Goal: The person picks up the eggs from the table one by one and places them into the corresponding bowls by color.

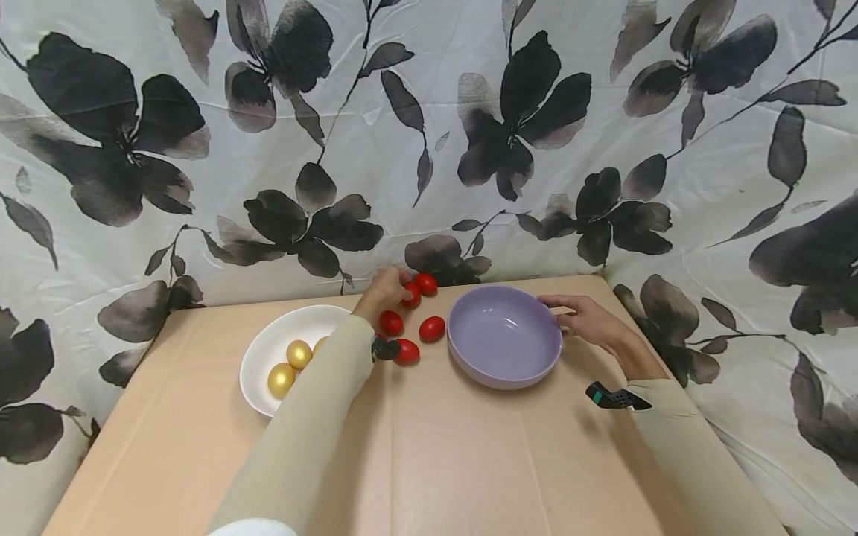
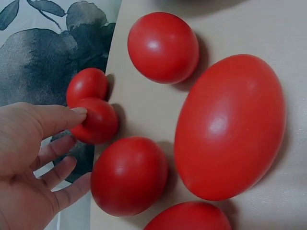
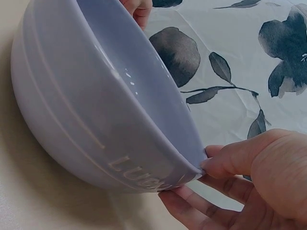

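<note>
My left hand reaches the table's far edge. In the left wrist view, a fingertip of this hand lies on a red egg, with other fingers at its far side; it seems to pinch the egg. Another red egg touches that one. Several more red eggs lie below my wrist and toward the purple bowl. My right hand holds this bowl at its right side, thumb on the rim and fingers under it. The bowl's inside shows no contents.
A white bowl with gold eggs stands at the left, partly hidden by my left sleeve. A floral cloth hangs behind the tan table and along its sides.
</note>
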Tool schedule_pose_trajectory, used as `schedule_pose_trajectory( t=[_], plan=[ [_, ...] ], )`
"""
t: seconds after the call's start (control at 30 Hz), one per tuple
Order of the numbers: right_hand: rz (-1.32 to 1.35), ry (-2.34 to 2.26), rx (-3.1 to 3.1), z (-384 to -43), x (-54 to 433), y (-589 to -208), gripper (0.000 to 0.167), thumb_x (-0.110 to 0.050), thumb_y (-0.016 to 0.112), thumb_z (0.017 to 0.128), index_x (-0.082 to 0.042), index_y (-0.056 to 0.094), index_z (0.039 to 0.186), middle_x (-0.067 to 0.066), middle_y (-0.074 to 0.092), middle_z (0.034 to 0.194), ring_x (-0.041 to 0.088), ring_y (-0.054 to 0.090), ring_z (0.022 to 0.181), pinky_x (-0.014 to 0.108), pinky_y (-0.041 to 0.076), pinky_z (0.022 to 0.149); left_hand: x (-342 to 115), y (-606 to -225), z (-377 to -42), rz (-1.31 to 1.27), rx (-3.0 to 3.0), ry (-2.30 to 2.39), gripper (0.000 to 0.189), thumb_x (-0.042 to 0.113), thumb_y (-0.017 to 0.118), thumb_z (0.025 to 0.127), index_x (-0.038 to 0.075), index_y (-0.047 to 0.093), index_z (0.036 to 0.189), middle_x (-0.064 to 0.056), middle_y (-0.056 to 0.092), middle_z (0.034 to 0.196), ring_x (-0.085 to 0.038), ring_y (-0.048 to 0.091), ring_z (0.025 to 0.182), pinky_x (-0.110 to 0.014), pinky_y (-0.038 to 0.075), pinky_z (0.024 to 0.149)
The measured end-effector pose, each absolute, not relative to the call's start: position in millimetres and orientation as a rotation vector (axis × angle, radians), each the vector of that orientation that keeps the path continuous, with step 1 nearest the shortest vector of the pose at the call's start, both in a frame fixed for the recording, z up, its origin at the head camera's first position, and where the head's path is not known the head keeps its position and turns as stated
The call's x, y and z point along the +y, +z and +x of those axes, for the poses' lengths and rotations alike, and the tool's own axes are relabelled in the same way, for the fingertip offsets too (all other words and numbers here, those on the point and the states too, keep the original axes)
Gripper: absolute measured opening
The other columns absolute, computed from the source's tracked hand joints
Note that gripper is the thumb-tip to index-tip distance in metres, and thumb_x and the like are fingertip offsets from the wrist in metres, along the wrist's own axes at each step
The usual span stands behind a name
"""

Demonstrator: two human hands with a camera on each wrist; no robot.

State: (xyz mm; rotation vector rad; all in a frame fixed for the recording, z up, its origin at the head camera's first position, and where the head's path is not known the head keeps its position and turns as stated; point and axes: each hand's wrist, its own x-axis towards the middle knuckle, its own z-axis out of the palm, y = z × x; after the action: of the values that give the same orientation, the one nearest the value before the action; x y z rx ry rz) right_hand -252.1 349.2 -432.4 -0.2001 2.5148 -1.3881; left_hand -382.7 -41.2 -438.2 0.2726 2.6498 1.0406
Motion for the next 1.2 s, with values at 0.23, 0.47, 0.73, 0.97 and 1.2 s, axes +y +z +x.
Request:
schedule_pose_trajectory(
  t=[0.23, 0.47, 0.73, 0.97, 1.2],
  plan=[
    [-0.214, -1.39, 2.5, -254, 350, -430, 0.052, 0.0, 0.049, 0.1, -0.004, 0.045, 0.152, 0.027, 0.04, 0.155, 0.047, 0.051, 0.132, 0.05, 0.055, 0.095, -39, -443, -383, 0.281, 2.698, 0.992, 0.039, 0.006, 0.07, 0.093, -0.004, 0.062, 0.13, -0.02, 0.064, 0.124, -0.033, 0.056, 0.111, -0.041, 0.048, 0.106],
    [-0.215, -1.407, 2.487, -256, 351, -430, 0.052, 0.0, 0.049, 0.1, -0.003, 0.045, 0.152, 0.028, 0.039, 0.155, 0.047, 0.052, 0.132, 0.048, 0.055, 0.095, -36, -440, -380, 0.303, 2.701, 0.968, 0.04, 0.007, 0.072, 0.091, -0.007, 0.06, 0.126, -0.019, 0.062, 0.114, -0.03, 0.055, 0.103, -0.038, 0.051, 0.097],
    [-0.23, -1.41, 2.492, -260, 352, -430, 0.052, 0.001, 0.049, 0.1, -0.003, 0.045, 0.152, 0.027, 0.04, 0.155, 0.046, 0.051, 0.133, 0.048, 0.055, 0.095, -34, -439, -380, 0.301, 2.705, 0.917, 0.032, 0.008, 0.074, 0.088, -0.005, 0.062, 0.114, -0.013, 0.061, 0.101, -0.026, 0.055, 0.093, -0.031, 0.051, 0.08],
    [-0.238, -1.385, 2.509, -261, 351, -429, 0.052, 0.001, 0.049, 0.1, -0.003, 0.045, 0.152, 0.028, 0.041, 0.154, 0.046, 0.05, 0.133, 0.047, 0.056, 0.095, -35, -438, -379, 0.308, 2.701, 0.924, 0.028, 0.008, 0.078, 0.085, -0.003, 0.064, 0.107, -0.012, 0.062, 0.096, -0.024, 0.055, 0.089, -0.029, 0.05, 0.075],
    [-0.255, -1.371, 2.514, -261, 351, -430, 0.052, 0.0, 0.049, 0.101, -0.003, 0.044, 0.152, 0.028, 0.041, 0.154, 0.047, 0.049, 0.134, 0.051, 0.054, 0.096, -41, -431, -375, 0.319, 2.67, 1.026, 0.034, 0.006, 0.076, 0.086, -0.004, 0.061, 0.115, -0.014, 0.065, 0.1, -0.026, 0.057, 0.09, -0.03, 0.051, 0.078]
  ],
)
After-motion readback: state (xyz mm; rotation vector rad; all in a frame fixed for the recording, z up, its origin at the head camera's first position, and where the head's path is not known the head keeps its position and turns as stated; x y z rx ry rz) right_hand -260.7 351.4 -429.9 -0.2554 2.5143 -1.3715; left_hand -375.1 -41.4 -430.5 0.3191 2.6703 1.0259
